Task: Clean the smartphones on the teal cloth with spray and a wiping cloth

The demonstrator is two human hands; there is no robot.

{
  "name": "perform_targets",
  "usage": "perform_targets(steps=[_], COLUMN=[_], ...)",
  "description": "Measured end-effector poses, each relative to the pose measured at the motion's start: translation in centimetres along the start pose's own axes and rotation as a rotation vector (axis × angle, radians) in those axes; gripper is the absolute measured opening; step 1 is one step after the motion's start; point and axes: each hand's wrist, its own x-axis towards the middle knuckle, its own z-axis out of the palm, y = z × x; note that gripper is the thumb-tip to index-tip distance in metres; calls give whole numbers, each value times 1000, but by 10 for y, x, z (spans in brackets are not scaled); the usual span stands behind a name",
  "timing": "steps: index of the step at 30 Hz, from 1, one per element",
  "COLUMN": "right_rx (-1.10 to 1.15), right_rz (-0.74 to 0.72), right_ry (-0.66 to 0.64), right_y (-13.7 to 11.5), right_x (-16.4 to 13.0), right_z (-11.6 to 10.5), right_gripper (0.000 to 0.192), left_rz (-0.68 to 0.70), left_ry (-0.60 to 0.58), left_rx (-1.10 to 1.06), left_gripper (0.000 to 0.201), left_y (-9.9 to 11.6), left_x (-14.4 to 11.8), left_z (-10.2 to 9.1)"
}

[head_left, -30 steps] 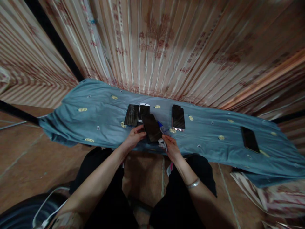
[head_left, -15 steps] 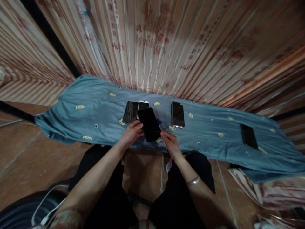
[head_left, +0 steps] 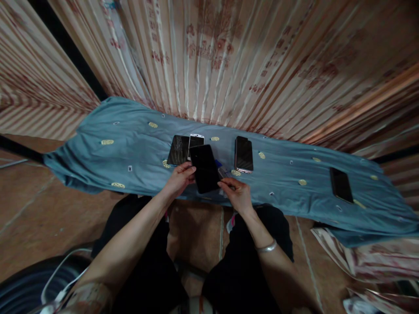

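Observation:
A black smartphone [head_left: 205, 169] is held tilted above the cloth-covered bench, its dark face turned up toward me. My left hand [head_left: 179, 179] grips its left edge, thumb on the front and fingers behind. At the lower right edge, my right hand [head_left: 238, 192] has thumb and forefinger pinched together; whether anything thin is also between them is too small to tell. Just behind the held phone lie a white-framed phone [head_left: 195, 140] and a larger dark device [head_left: 178, 149] with a cracked-looking screen. A small clear and blue item [head_left: 224, 170] is partly hidden beside my right fingers.
A stack of dark phones [head_left: 244, 155] lies right of centre, and another black phone [head_left: 341, 185] farther right. Blue patterned cloth [head_left: 140, 148] covers the narrow bench. A pleated curtain [head_left: 209, 65] hangs behind it. A white cable [head_left: 65, 261] lies at lower left.
My right hand has shifted slightly at the phone's lower right edge, and its fingers are more bunched. The crumpled whitish thing below the phone is now mostly covered. The view has tilted slightly.

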Motion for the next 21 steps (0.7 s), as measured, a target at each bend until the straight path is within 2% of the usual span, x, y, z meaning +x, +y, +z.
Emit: perform_targets(steps=[5,7,11,13,21], right_rx=[-33,67,350,391,349], right_rz=[-35,55,356,410,383], right_ry=[34,-55,-259,-331,-397], right_y=[-1,0,-5,-10,-12], right_x=[5,6,1,-3,-4], right_z=[-13,-15,-13,-12,-13], right_gripper=[27,36,51,55,56], left_rz=[17,-8,-54,-65,-57], left_ry=[26,25,15,11,6], left_rx=[12,-3,-25,-23,19], left_gripper=[31,29,27,28,33], left_y=[2,4,8,8,7], left_x=[-2,-3,-5,-7,-8], left_z=[3,4,6,7,10])
